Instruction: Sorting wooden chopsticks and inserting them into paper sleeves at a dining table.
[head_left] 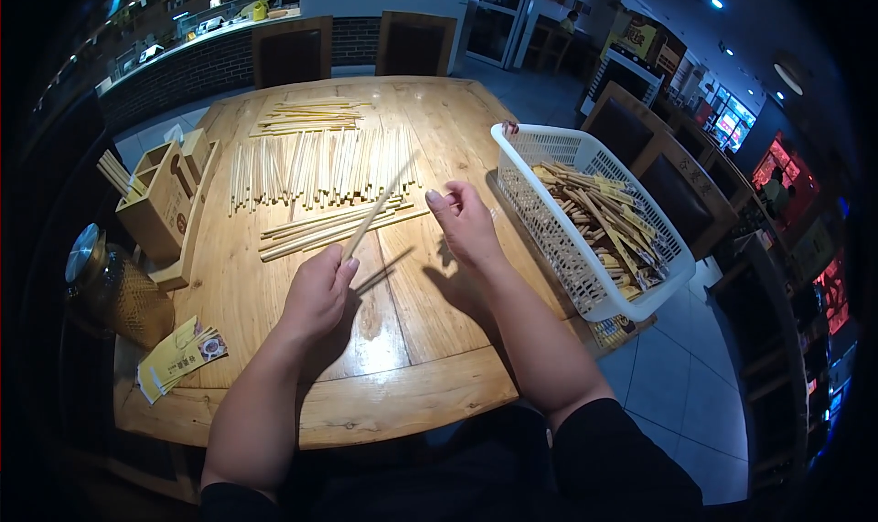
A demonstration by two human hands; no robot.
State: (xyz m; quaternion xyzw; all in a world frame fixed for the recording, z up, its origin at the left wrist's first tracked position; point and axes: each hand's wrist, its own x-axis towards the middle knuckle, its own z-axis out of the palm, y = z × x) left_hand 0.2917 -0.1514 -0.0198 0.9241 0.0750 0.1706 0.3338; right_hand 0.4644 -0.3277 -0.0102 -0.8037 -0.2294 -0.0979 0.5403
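Note:
My left hand (318, 291) is closed around the lower end of wooden chopsticks (377, 215), which point up and away to the right; whether it is one or a pair I cannot tell. To the right, my right hand (468, 227) hovers over the table with its fingers loosely curled and the thumb apart, holding nothing. Just beyond my left hand, several loose chopsticks (311, 234) lie sideways. Behind them stretches a wide row of chopsticks (315, 167) laid side by side, pointing away from me. Another small pile of chopsticks (311, 113) lies crosswise farther back.
A white plastic basket (549, 238) full of paper-wrapped chopsticks (608, 225) stands at the table's right edge. On the left are a wooden holder box (155, 215), a glass jar with a metal lid (114, 284) and yellow paper sleeves (181, 357). Chairs (416, 44) surround the wooden table (439, 357).

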